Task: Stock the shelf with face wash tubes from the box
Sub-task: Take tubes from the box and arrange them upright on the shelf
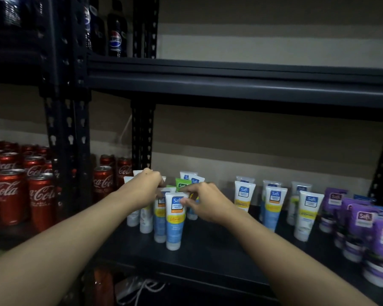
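Several Safi face wash tubes stand cap-down on the dark shelf (pixel 208 257). My right hand (pixel 205 203) pinches the top of the front blue-and-yellow tube (pixel 174 224), which stands upright on the shelf. My left hand (pixel 145 188) curls over the tops of the white and blue tubes (pixel 146 219) just behind and to the left of it. A green tube (pixel 181 184) peeks out between my hands. More white-and-yellow tubes (pixel 307 215) stand in rows to the right. No box is in view.
Purple Safi tubes (pixel 363 226) crowd the shelf's right end. Coca-Cola cans (pixel 40 199) fill the neighbouring shelf on the left, past black slotted uprights (pixel 66 151). Pepsi bottles (pixel 116 34) stand on the upper shelf (pixel 230 80). White cable lies below.
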